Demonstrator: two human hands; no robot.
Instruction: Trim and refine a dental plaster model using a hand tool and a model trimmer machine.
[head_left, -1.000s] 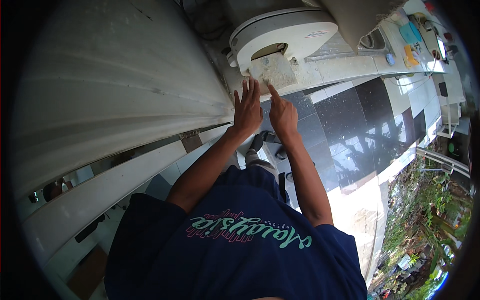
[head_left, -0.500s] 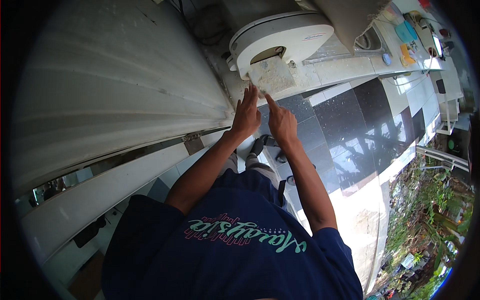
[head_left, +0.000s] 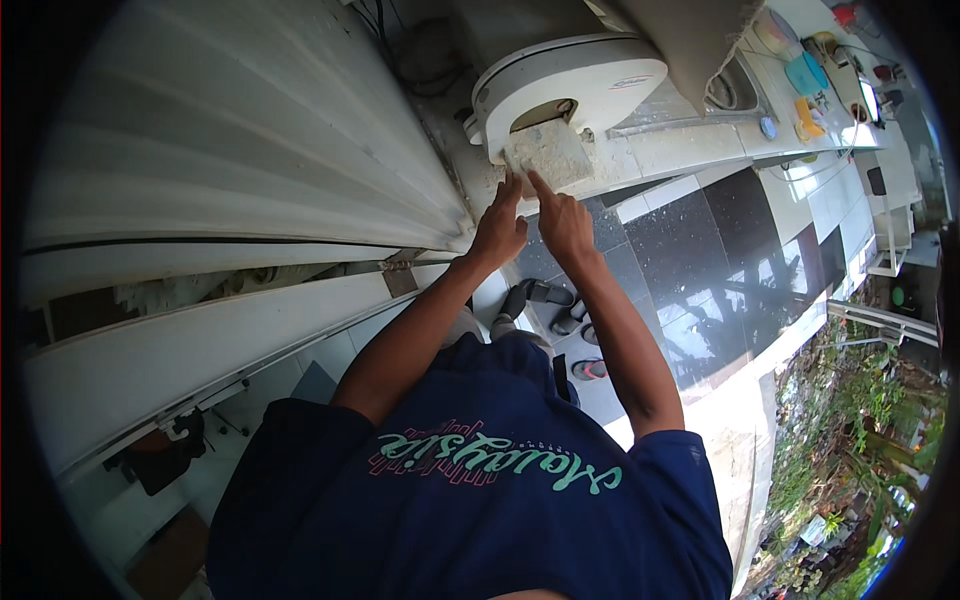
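My left hand [head_left: 498, 232] reaches to the near left corner of a pale, crusted plate [head_left: 553, 150], its fingers long and close together. My right hand [head_left: 566, 228] is beside it, index finger stretched to the same corner, other fingers bent under. The fingertips nearly meet around a small pale patch; what they hold there is too small to make out. Both thumbs are mostly hidden. Behind the plate stands a white arched bench machine [head_left: 600, 80], like a plaster model trimmer, with a dark opening above the plate.
A grey ribbed panel [head_left: 250, 130] rises at my left. The machine stands on a dusty white counter [head_left: 670, 147] that runs right past a sink [head_left: 735, 85] and a blue bowl [head_left: 806, 73]. Sandals [head_left: 572, 318] lie on the tiled floor. Plants [head_left: 860, 400] grow at the far right.
Both hands have moved slightly forward over the plate's corner. My right index fingertip is closer to the left fingertips. The view has shifted a little, showing more of the sandals.
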